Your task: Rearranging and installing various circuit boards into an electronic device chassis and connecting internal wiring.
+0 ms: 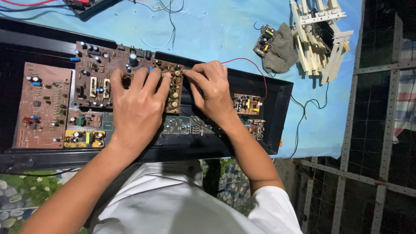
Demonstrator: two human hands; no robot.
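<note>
Hands first, since they sit nearest us: our left hand (138, 104) lies palm down, fingers spread and loose, on a brown circuit board (125, 78) inside a long black tray (277, 125). Our right hand (210, 89) is just beside it, fingers curled and pinching at the board's right end, on a narrow strip crowded with small parts (174, 89). That strip runs away from us (its long axis roughly front to back) and lies between the two hands, closer to the right fingertips. We cannot tell what the pinch encloses. Left lie a reddish board (41, 106) and a yellow board (84, 138). Beyond, on blue cloth (216, 30), rest a grey rag (281, 50) and a wooden frame (320, 37).
</note>
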